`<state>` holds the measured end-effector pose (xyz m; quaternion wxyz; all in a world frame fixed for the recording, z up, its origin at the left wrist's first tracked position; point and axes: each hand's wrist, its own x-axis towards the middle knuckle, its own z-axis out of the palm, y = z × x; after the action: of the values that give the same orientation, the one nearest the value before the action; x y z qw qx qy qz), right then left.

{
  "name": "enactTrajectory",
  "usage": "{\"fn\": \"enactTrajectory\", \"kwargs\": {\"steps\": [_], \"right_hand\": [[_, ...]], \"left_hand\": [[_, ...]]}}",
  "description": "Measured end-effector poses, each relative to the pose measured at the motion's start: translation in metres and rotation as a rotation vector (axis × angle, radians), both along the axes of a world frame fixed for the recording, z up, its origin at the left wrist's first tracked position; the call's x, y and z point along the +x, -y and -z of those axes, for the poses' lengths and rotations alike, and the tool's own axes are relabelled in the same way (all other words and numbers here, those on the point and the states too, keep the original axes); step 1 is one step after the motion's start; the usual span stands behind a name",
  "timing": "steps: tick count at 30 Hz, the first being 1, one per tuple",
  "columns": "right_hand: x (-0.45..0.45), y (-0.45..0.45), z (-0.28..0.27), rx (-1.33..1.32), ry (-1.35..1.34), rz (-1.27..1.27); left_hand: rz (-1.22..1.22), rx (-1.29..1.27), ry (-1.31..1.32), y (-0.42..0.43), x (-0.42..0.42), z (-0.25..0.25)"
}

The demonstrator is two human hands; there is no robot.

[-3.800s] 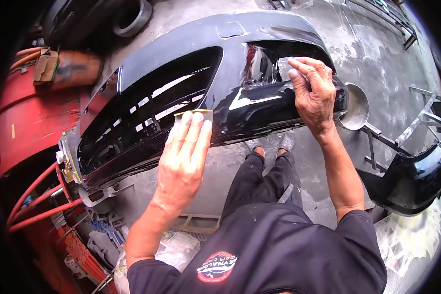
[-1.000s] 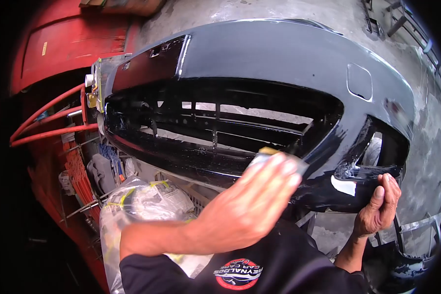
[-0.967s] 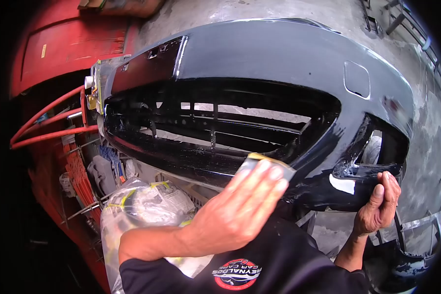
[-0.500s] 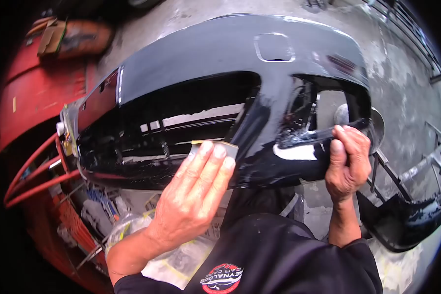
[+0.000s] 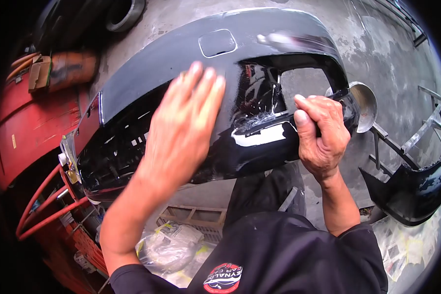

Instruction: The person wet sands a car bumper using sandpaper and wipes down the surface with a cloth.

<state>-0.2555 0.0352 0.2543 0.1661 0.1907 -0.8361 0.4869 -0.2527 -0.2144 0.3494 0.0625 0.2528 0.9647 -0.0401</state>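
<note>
A large car bumper (image 5: 157, 63) spans the head view, dull grey along its upper part and glossy black around its openings. My left hand (image 5: 181, 120) lies over the strip between the two openings, fingers stretched and slightly blurred. The sheet of sandpaper seen under these fingers a moment ago is hidden now, apparently beneath the hand. On the right, my right hand (image 5: 324, 134) is closed around the black bar below the smaller opening, thumb against its near side. Whitish scuff marks (image 5: 257, 120) show on the bar beside it.
A red panel (image 5: 39, 117) and red tubular frame (image 5: 39, 201) stand at left. Below are a plastic crate (image 5: 191, 214) and a plastic-wrapped bundle (image 5: 169, 250). Another black bumper piece (image 5: 411, 201) lies at right, near a metal stand (image 5: 397, 147). A tyre (image 5: 126, 14) is at the back.
My left hand has moved up the bumper, from its lower edge onto the strip between the openings. The view has shifted right; my right hand keeps hold of the bar.
</note>
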Motion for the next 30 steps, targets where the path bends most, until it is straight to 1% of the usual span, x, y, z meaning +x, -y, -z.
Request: {"fn": "enactTrajectory", "kwargs": {"steps": [2, 3, 6, 8, 10, 12, 14, 15, 18, 20, 22, 25, 26, 29, 30], "right_hand": [[0.002, -0.001, 0.001, -0.018, -0.009, -0.003], [-0.001, -0.001, 0.002, -0.029, -0.012, -0.007], [0.0, -0.003, 0.002, -0.046, -0.018, -0.002], [0.0, -0.002, 0.003, -0.058, -0.015, 0.002], [-0.001, -0.003, -0.001, -0.045, -0.023, 0.003], [-0.002, -0.004, 0.0, -0.042, -0.025, -0.001], [-0.001, -0.003, 0.003, -0.05, -0.056, 0.004], [-0.003, -0.004, 0.004, -0.05, -0.058, 0.003], [-0.001, -0.003, 0.005, -0.062, -0.047, -0.005], [-0.001, -0.002, 0.004, -0.069, -0.048, 0.0], [-0.003, -0.002, 0.002, -0.044, -0.059, -0.005], [0.0, -0.001, 0.004, -0.014, -0.086, 0.0], [0.0, -0.002, 0.004, -0.014, -0.098, 0.001], [0.001, -0.001, 0.003, -0.017, -0.077, 0.044], [0.002, 0.0, 0.003, -0.02, -0.072, 0.045]], "left_hand": [[0.025, 0.011, -0.071, -0.007, -0.024, 0.016], [0.013, 0.017, -0.044, -0.008, -0.021, 0.01], [-0.021, 0.044, 0.126, 0.001, 0.032, -0.018], [-0.041, 0.03, 0.163, 0.005, 0.06, -0.031], [-0.013, 0.033, 0.128, 0.002, 0.045, -0.023], [0.024, 0.07, 0.108, -0.005, 0.006, -0.011], [0.089, 0.051, 0.06, -0.009, -0.011, 0.001], [0.065, 0.076, 0.083, -0.006, -0.005, -0.002], [0.012, -0.035, 0.179, 0.002, 0.058, -0.035], [0.023, -0.024, 0.158, 0.014, 0.086, -0.039], [0.061, -0.022, 0.128, 0.01, 0.073, -0.033], [0.157, 0.019, 0.119, -0.006, 0.021, -0.018], [0.132, 0.024, 0.14, -0.01, 0.02, -0.019], [0.11, 0.029, 0.16, 0.006, 0.062, -0.035], [0.151, -0.035, 0.138, 0.015, 0.082, -0.039]]}}
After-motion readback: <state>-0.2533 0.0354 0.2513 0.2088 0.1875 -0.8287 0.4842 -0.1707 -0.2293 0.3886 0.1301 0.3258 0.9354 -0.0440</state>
